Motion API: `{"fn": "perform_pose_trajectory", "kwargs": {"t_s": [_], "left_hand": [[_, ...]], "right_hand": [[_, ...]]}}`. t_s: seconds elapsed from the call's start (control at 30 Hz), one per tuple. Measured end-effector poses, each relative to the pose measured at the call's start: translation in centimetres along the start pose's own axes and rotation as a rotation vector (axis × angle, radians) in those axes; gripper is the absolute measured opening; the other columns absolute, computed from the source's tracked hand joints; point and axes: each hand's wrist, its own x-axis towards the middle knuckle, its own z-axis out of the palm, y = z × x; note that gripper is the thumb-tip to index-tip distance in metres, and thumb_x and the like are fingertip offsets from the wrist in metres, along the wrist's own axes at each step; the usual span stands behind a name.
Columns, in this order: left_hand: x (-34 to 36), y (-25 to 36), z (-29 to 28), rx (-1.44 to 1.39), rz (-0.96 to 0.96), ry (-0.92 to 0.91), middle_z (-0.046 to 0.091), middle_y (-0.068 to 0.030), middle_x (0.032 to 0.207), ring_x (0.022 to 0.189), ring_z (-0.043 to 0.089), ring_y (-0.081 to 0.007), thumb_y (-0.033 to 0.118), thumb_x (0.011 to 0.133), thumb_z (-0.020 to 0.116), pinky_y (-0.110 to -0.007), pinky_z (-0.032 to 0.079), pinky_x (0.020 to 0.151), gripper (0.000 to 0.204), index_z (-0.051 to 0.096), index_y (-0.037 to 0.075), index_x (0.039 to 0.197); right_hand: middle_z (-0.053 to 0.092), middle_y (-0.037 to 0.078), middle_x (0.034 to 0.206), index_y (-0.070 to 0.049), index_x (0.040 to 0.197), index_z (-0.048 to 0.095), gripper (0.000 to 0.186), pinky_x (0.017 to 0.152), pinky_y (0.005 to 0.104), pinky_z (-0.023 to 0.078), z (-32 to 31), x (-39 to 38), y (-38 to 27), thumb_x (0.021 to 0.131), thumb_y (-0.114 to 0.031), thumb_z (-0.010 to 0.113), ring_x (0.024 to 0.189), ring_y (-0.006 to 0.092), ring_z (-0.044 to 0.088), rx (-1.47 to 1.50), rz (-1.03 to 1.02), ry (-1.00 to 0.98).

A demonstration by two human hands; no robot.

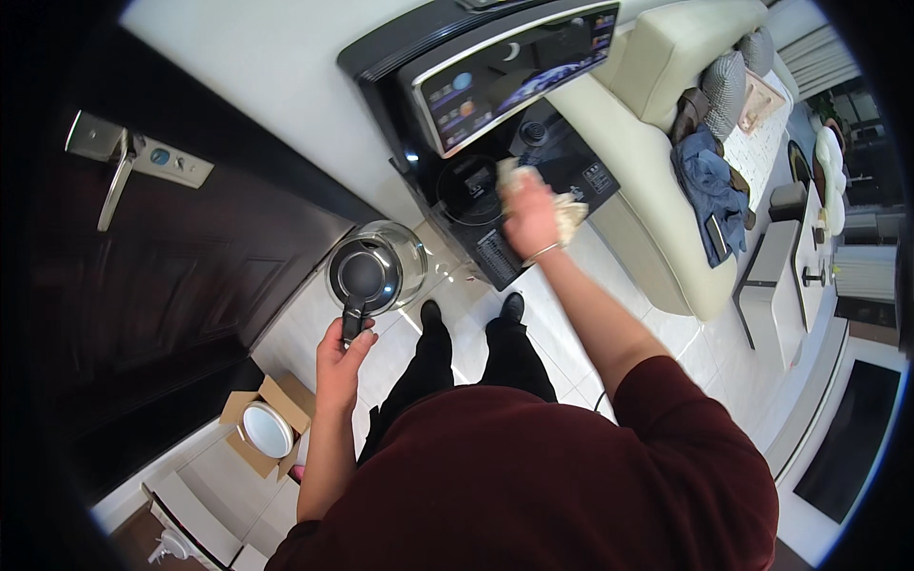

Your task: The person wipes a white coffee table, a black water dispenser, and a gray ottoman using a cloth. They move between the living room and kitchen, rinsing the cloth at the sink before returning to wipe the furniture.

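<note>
A glass kettle (409, 255) with a dark round lid hangs off to the left of a black countertop appliance (592, 171). My left hand (341, 358) is closed around its black handle (353, 319). On the appliance's flat top, my right hand (531, 214) presses a crumpled cream cloth (569, 219), partly hidden beneath the fingers. Just left of the cloth is a round black plate (466, 188). A small round fitting (533, 133) lies beyond the hand, below a tilted, lit screen (514, 71).
A dark door (181, 285) with a metal handle (119, 181) stands at left. An opened cardboard box (249, 466) holds a round white-topped item. To the right is a cream sofa (657, 228) with a blue garment (709, 181). Pale floor tiles (562, 328) surround my feet.
</note>
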Motion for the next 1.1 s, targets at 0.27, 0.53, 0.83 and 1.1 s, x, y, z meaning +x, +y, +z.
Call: {"fn": "perform_pose_trajectory", "kwargs": {"t_s": [0.27,0.53,0.83,1.1], "left_hand": [[1.6,0.6,2.9,0.034,0.038,-0.078,0.059,-0.0083,0.110,0.103,0.057,-0.0168,0.017,0.090,0.060,-0.036,0.051,0.090,0.027,0.058,0.001,0.112],[3.2,0.1,7.1,-0.057,0.025,-0.024,0.061,-0.0051,0.103,0.095,0.057,-0.0139,0.017,0.088,0.064,-0.034,0.049,0.088,0.025,0.059,0.002,0.106],[5.3,-0.9,11.9,-0.067,0.028,0.044,0.060,-0.0045,0.106,0.100,0.054,-0.0138,0.020,0.088,0.064,-0.035,0.049,0.089,0.026,0.059,0.002,0.106],[8.4,-0.9,14.5,-0.063,0.052,0.066,0.058,-0.0043,0.109,0.100,0.055,-0.0135,0.023,0.091,0.061,-0.035,0.050,0.089,0.030,0.056,0.004,0.114]], "right_hand": [[0.047,0.010,0.136,-0.011,0.108,0.062,0.040,0.110,0.0480,0.028,-3.0,-5.0,-4.0,0.068,-0.010,0.063,0.134,0.0275,0.035,0.324,-0.449,-0.296],[0.049,0.018,0.132,-0.006,0.114,0.059,0.047,0.107,0.0466,0.033,-5.4,0.1,13.6,0.068,-0.007,0.060,0.127,0.0353,0.042,-0.030,0.004,-0.014],[0.043,0.013,0.139,-0.007,0.117,0.057,0.050,0.111,0.0468,0.026,-0.5,6.3,3.3,0.067,-0.010,0.063,0.134,0.0310,0.033,0.224,-0.157,-0.118],[0.050,0.007,0.132,-0.013,0.106,0.064,0.043,0.111,0.0465,0.026,-3.0,3.4,3.3,0.064,-0.003,0.060,0.131,0.0279,0.037,0.399,-0.630,-0.361]]}}
